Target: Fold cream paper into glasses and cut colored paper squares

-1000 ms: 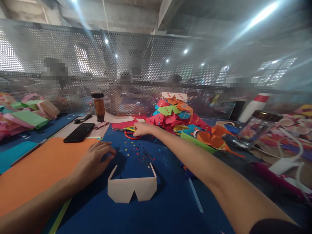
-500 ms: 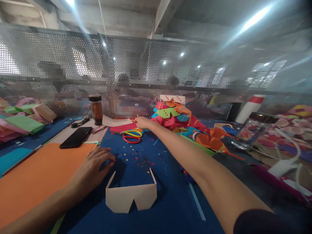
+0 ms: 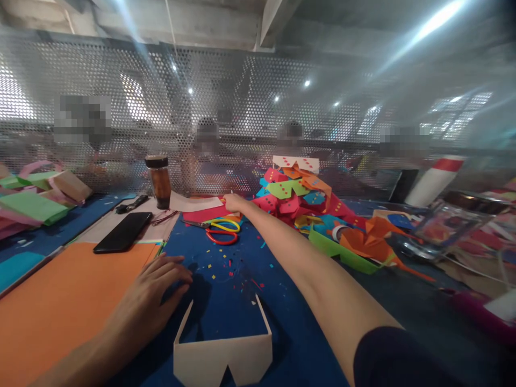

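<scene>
My right hand [image 3: 235, 202] reaches far across the blue table, its fingers pinched together at the right end of a pale paper strip [image 3: 193, 202] and red paper [image 3: 203, 214]. What sits between those fingertips is too small to make out. Resting by the orange paper sheets [image 3: 76, 301], my left hand [image 3: 165, 282] is empty, with fingers loosely apart. Close to me stands a cream paper pair of glasses [image 3: 221, 352] with its temples folded back, touched by neither hand. Red-and-yellow-handled scissors [image 3: 223, 231] lie just in front of my right hand.
Decorated paper glasses [image 3: 288, 188] form a colourful pile beyond my right arm. A black phone [image 3: 123, 232] and a jar of brown drink [image 3: 160, 183] stand left of centre. Small confetti bits [image 3: 231, 269] dot the table. A perforated metal screen [image 3: 226, 97] closes off the back.
The view has shifted slightly, so the cream glasses appear lower and larger. My right hand stays at the far papers, and my left hand remains in place.
</scene>
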A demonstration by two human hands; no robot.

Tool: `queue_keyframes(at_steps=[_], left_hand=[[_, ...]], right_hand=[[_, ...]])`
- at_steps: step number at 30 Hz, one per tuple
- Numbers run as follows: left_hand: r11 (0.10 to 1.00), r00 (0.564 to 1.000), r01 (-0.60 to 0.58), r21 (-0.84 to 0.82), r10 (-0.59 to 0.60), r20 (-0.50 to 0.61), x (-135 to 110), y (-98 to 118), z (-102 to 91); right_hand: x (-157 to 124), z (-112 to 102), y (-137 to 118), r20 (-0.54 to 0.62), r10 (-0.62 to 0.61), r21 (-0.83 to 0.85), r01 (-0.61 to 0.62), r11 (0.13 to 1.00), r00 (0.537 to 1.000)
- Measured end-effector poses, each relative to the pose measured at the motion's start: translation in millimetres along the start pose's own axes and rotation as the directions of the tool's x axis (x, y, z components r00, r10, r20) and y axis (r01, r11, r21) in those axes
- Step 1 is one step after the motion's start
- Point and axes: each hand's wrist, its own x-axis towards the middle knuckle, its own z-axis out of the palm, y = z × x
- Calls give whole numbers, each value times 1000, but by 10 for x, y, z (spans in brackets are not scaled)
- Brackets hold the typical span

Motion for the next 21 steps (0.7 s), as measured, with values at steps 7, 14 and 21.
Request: queue_keyframes(at_steps=[7, 14, 21], left_hand=[[1000, 1000, -6, 21, 6, 0, -8, -26, 12], [999, 999, -23, 26, 24, -23, 16, -44, 15], [999, 999, -15, 33, 16, -33, 16, -20, 6]], right_hand=[[97, -14, 63, 6, -34, -12, 34, 999, 999], [90, -69, 153, -21, -49, -16, 48, 999, 999], [99, -68, 176, -19, -12, -12, 12, 1000, 1000]])
